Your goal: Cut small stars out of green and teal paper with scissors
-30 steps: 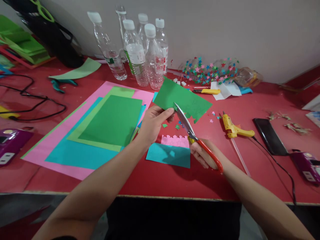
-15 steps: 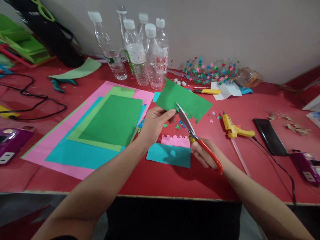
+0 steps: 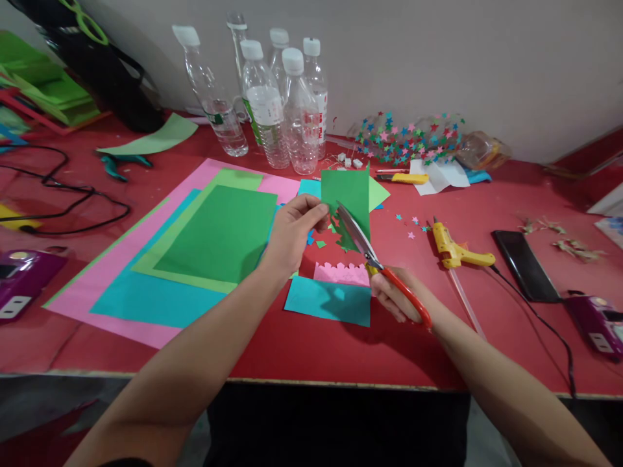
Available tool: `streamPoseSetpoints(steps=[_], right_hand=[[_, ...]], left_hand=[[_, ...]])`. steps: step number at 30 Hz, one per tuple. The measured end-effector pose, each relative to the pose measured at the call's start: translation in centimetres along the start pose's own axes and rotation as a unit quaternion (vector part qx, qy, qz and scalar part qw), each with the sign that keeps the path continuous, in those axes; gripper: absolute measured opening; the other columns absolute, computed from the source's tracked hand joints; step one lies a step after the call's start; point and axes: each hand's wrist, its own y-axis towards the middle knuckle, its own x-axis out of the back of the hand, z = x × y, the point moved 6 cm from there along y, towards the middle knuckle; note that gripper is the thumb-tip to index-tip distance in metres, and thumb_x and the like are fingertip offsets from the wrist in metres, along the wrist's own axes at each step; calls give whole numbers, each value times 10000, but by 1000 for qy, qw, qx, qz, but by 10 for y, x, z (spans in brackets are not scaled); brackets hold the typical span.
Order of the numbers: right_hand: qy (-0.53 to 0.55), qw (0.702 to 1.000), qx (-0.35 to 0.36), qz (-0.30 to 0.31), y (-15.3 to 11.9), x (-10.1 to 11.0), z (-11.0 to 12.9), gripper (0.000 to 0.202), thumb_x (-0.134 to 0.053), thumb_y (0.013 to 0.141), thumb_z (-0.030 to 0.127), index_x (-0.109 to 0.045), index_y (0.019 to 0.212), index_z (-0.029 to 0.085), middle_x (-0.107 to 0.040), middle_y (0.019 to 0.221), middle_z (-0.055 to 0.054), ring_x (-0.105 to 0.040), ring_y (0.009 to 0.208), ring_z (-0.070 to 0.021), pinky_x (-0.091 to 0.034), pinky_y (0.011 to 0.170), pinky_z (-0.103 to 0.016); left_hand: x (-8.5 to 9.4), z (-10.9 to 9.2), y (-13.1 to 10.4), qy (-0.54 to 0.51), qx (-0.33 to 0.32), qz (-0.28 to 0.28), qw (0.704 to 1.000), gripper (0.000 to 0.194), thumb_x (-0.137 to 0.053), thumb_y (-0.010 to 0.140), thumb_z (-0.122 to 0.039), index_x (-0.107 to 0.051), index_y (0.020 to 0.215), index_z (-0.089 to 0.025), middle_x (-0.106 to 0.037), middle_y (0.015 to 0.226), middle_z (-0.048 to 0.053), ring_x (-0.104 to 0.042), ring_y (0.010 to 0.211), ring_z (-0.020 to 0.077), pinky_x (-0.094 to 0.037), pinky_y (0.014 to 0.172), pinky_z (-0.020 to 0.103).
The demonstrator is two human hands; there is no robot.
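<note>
Between thumb and fingers, my left hand (image 3: 298,228) pinches a dark green sheet of paper (image 3: 346,188) by its left edge. The lower left side of that sheet is cut in a jagged outline. My right hand (image 3: 396,295) grips red-handled scissors (image 3: 359,235), whose blades look nearly together and lie against the cut edge of the green sheet. Below the blades, a pink paper strip (image 3: 341,273) with a scalloped top edge lies by a blue paper piece (image 3: 328,301). Small paper scraps (image 3: 321,244) are scattered under the green sheet.
Layered coloured sheets (image 3: 219,233) lie at the left. Plastic bottles (image 3: 304,120) stand at the back, beside a star-covered clear bottle (image 3: 409,139) on its side. A yellow cutter (image 3: 410,178), a glue gun (image 3: 460,251) with a cord and a black phone (image 3: 526,266) are at the right.
My left hand has turned the green sheet and drawn slightly left with it. More of the light green and blue paper behind shows. The scissors stay almost in place, their blades shifted slightly left.
</note>
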Motion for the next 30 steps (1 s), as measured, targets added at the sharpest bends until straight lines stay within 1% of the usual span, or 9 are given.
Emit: streamPoseSetpoints(steps=[2, 3, 7, 10, 13, 16, 19, 25, 30], right_hand=[[8, 1000, 7, 6, 1, -1, -1, 342, -480, 815, 500, -392, 645, 217, -364, 333, 109, -324, 267, -61, -268, 326, -192], [10, 1000, 8, 7, 2, -1, -2, 348, -477, 815, 511, -392, 649, 217, -365, 333, 109, -324, 266, -62, -266, 326, -194], [5, 1000, 28, 3, 3, -1, -4, 357, -473, 824, 519, -392, 651, 216, -362, 337, 109, -315, 269, -63, -269, 336, -201], [1, 999, 34, 2, 2, -1, -4, 378, -490, 809, 546, -389, 651, 219, -350, 342, 110, -318, 275, -67, -262, 337, -207], [-3, 1000, 24, -7, 2, 0, -5, 395, -510, 793, 572, -380, 660, 223, -341, 360, 111, -322, 284, -69, -255, 341, -213], [-8, 999, 35, -12, 0, 2, -4, 421, -531, 783, 595, -379, 667, 221, -346, 390, 108, -322, 298, -63, -245, 351, -216], [-19, 999, 44, -8, -1, 5, -2, 435, -533, 789, 608, -387, 672, 215, -361, 425, 97, -341, 321, -63, -253, 361, -216], [-41, 997, 68, 9, -4, 7, 3, 378, -491, 851, 544, -403, 704, 206, -396, 493, 79, -354, 372, -60, -259, 389, -222], [-43, 996, 80, 10, -3, 6, 3, 380, -491, 857, 542, -399, 707, 205, -382, 499, 78, -340, 393, -61, -248, 406, -224]], left_hand=[[2, 0, 1, 0, 2, -8, 1000, 134, -640, 748, -212, -569, 639, -183, -538, 551, -45, -479, 518, 62, -396, 541, 212], [1, 1, 1, 0, 10, -2, 1000, 131, -644, 748, -224, -574, 646, -183, -544, 558, -43, -486, 520, 62, -401, 545, 212], [-6, 8, -1, -20, 57, 43, 997, 149, -699, 715, -272, -589, 676, -179, -602, 622, -32, -538, 551, 62, -433, 572, 209], [-6, 10, 0, -47, 63, 33, 996, 131, -708, 692, -254, -598, 694, -183, -621, 638, -33, -552, 554, 61, -442, 566, 202], [-4, 8, 1, -59, 53, 18, 997, 96, -692, 688, -228, -609, 709, -185, -619, 638, -37, -555, 556, 61, -454, 572, 201], [-3, 3, 1, -57, 32, 12, 998, 78, -680, 695, -214, -610, 714, -186, -612, 635, -38, -549, 555, 61, -455, 572, 202], [-4, -2, 0, -38, 14, 9, 999, 65, -669, 705, -204, -607, 697, -188, -581, 604, -43, -516, 530, 58, -427, 541, 199], [-4, -10, -1, 32, -22, 19, 999, 75, -660, 715, -186, -613, 657, -187, -516, 558, -50, -448, 491, 50, -355, 479, 196], [-2, -11, 1, 35, -30, 28, 999, 78, -660, 704, -167, -617, 641, -184, -497, 537, -55, -422, 474, 44, -331, 463, 191]])
